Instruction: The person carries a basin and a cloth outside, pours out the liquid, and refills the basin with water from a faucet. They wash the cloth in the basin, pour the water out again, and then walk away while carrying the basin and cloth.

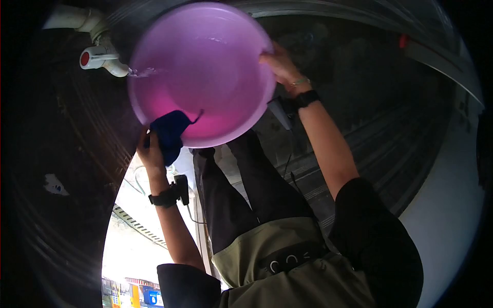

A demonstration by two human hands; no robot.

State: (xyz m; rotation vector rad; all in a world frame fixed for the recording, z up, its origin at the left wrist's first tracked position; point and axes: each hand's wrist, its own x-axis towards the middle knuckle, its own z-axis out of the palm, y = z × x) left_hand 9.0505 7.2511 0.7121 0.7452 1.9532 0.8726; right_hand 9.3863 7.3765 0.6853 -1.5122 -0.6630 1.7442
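Note:
A round pink plastic basin point(205, 66) is held up in front of me, with its inside facing the camera. My right hand point(281, 65) grips its right rim, thumb over the edge. At the lower left rim, my left hand point(150, 149) is closed around a dark blue cloth point(171, 132), which hangs partly over the basin's edge with a thin strap or string sticking out. Water point(145, 72) runs from a white tap point(105, 59) with a red mark into the basin's left side. Whether my left fingers also touch the rim is hidden.
A pale pipe point(67, 18) leads to the tap at upper left. Wrist straps with small devices and cables sit on both my forearms. A pale panel point(452, 169) stands at right. Bright light and colourful packages point(138, 296) show at lower left.

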